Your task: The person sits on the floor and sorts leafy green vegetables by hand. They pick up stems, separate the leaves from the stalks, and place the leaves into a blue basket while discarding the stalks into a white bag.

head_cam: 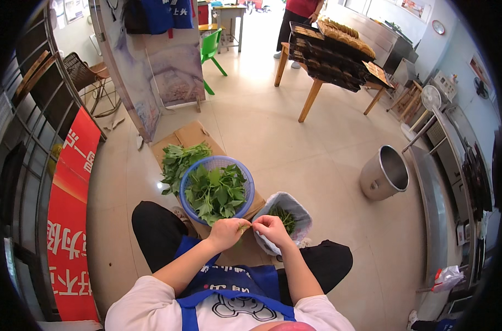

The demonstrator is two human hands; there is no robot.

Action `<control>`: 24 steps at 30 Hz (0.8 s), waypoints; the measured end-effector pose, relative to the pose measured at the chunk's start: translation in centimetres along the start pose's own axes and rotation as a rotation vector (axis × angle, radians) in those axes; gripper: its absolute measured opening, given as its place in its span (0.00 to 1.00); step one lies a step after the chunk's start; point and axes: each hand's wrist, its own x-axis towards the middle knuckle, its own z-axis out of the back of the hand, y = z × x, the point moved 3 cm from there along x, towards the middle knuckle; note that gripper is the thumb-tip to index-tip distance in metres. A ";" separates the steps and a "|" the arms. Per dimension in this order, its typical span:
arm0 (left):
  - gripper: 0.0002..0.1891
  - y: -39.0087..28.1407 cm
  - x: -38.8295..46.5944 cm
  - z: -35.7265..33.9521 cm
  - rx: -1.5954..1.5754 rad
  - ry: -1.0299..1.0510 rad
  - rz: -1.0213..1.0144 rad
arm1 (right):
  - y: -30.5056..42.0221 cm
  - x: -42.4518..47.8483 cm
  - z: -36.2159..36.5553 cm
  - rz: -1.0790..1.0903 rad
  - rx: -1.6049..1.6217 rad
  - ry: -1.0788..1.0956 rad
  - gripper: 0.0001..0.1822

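My left hand (227, 233) grips a pale green stem (244, 227) between thumb and fingers. The fingertips of my right hand (272, 229) pinch at that stem's end, almost touching the left. Just beyond the left hand is a blue-purple plastic colander (251, 182) heaped with leafy greens (216, 192). A bunch of the same greens (180, 159) lies against its far left side, on flattened cardboard (200, 131). Under and beyond my right hand stands a bin with a pale plastic liner (302, 219), holding thin green stem pieces (285, 219).
A steel pot (381, 176) stands on the tiled floor to the right, near a metal counter (431, 207). Farther off, a wooden table (313, 97) bears dark baking trays (329, 68) of baked goods, with a person (298, 14) behind it. A red banner (71, 215) lines the left.
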 end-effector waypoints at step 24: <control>0.08 2.2 1.4 3.9 -0.387 -0.336 0.211 | -2.2 0.7 3.6 0.064 -0.339 -0.333 0.08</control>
